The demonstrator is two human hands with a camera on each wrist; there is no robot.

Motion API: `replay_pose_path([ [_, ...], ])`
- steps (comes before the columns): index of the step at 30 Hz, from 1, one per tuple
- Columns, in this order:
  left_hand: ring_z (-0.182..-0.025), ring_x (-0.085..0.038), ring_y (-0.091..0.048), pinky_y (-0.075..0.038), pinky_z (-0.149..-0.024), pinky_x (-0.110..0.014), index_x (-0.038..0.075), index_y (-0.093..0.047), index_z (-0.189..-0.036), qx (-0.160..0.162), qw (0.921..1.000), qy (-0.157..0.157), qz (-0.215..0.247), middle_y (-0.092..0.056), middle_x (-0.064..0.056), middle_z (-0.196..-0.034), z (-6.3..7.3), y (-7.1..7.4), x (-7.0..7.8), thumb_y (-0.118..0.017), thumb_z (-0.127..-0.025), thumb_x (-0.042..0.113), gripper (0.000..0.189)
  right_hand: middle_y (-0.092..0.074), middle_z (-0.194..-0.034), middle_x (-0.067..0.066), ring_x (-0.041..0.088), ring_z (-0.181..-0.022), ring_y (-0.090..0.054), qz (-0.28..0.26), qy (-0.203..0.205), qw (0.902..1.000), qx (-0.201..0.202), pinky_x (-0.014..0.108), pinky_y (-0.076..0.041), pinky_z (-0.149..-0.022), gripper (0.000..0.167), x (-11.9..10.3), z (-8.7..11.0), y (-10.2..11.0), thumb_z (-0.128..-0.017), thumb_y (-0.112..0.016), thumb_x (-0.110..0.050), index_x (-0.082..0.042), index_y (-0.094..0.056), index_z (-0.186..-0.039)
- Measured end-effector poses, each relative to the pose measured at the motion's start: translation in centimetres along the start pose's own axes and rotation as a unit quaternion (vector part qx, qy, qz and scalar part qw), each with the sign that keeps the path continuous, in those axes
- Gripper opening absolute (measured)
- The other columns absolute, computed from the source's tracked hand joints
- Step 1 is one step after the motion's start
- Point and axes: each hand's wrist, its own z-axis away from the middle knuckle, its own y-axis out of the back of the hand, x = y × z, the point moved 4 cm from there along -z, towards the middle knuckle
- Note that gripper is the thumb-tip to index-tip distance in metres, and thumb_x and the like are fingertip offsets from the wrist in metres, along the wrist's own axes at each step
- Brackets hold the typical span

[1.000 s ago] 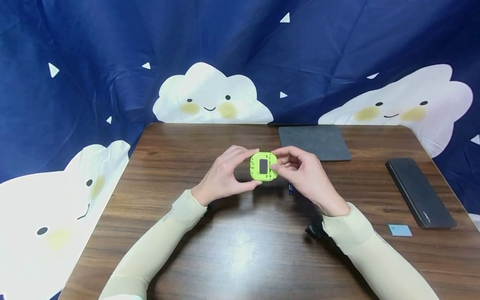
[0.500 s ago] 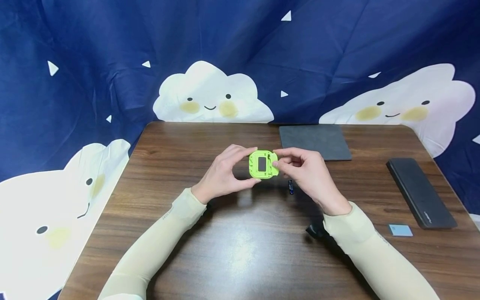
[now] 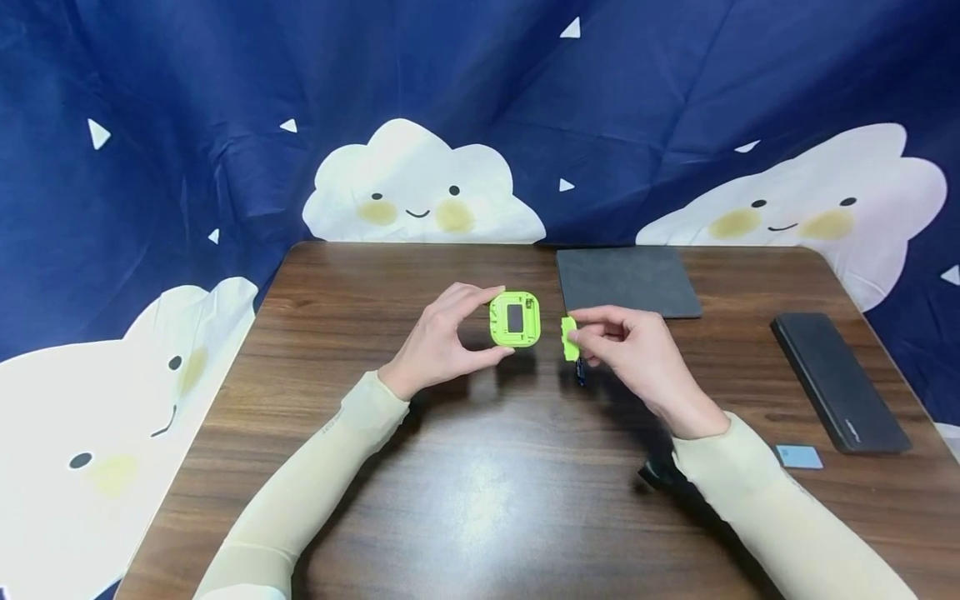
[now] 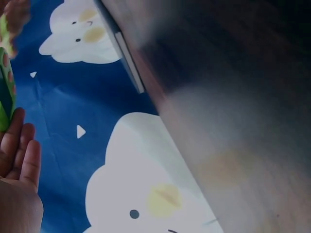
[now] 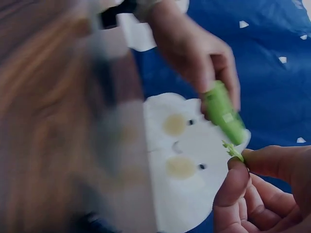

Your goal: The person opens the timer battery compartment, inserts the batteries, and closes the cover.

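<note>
Left hand [image 3: 441, 343] is pinching the green device [image 3: 516, 319] by its far and near edges, thumb on the near side, above the table [image 3: 480, 500]. Right hand [image 3: 647, 358] is gripping the small green piece [image 3: 568, 340] between thumb and fingers, just right of the device and not touching it.

Risks, my read: the left grip is resting on narrow edges, so a sideways knock could be tipping the device out. The small piece is offering little to hold; a loose pinch could be dropping it onto the dark blue stick [image 3: 581, 372] below.

Device's recessed face is pointing up at the head camera; outline roughly square, no clear long axis. Small piece's long axis is running near to far.
</note>
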Motion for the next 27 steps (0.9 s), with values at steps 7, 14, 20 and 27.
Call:
replay_pose_path([
  [7,-0.125,-0.025,-0.07,-0.062,-0.108,-0.043,0.006,-0.069,-0.15,0.013,0.9999,-0.006,0.007,-0.077,-0.011,-0.135,-0.2,0.5,0.2,-0.102,-0.08,0.03,0.081,-0.085,-0.111,0.015,0.015,-0.082,-0.076,0.042,-0.043,0.9971,-0.047,0.031,-0.067,-0.074,0.034,3.7,1.7,-0.2,-0.104,-0.08,-0.017,-0.002,-0.079,-0.134],
  [14,-0.126,-0.025,-0.069,-0.062,-0.108,-0.044,0.007,-0.069,-0.151,0.019,0.9997,-0.008,0.009,-0.077,-0.011,-0.135,-0.4,0.9,0.4,-0.102,-0.08,0.029,0.082,-0.085,-0.095,0.005,0.011,-0.075,-0.074,0.086,-0.078,0.9906,-0.071,0.028,-0.064,-0.07,0.031,6.1,3.0,-0.6,-0.102,-0.082,-0.017,-0.001,-0.081,-0.129],
  [20,-0.125,-0.025,-0.07,-0.062,-0.108,-0.044,0.007,-0.068,-0.152,0.018,0.9998,-0.007,0.01,-0.077,-0.011,-0.134,-0.5,1.0,0.5,-0.102,-0.08,0.028,0.082,-0.085,-0.09,0.003,0.011,-0.074,-0.074,0.099,-0.093,0.9869,-0.087,0.026,-0.064,-0.068,0.029,7.1,3.4,-0.6,-0.103,-0.079,-0.014,0.001,-0.08,-0.128],
  [27,-0.125,-0.025,-0.069,-0.062,-0.107,-0.044,0.008,-0.068,-0.152,0.016,0.9998,0.0,0.01,-0.078,-0.01,-0.134,-0.4,1.0,0.5,-0.102,-0.079,0.028,0.082,-0.085,-0.088,0.0,0.012,-0.073,-0.075,0.14,-0.087,0.9828,-0.083,0.026,-0.061,-0.069,0.026,6.9,3.6,-0.8,-0.102,-0.079,-0.017,-0.002,-0.082,-0.123],
])
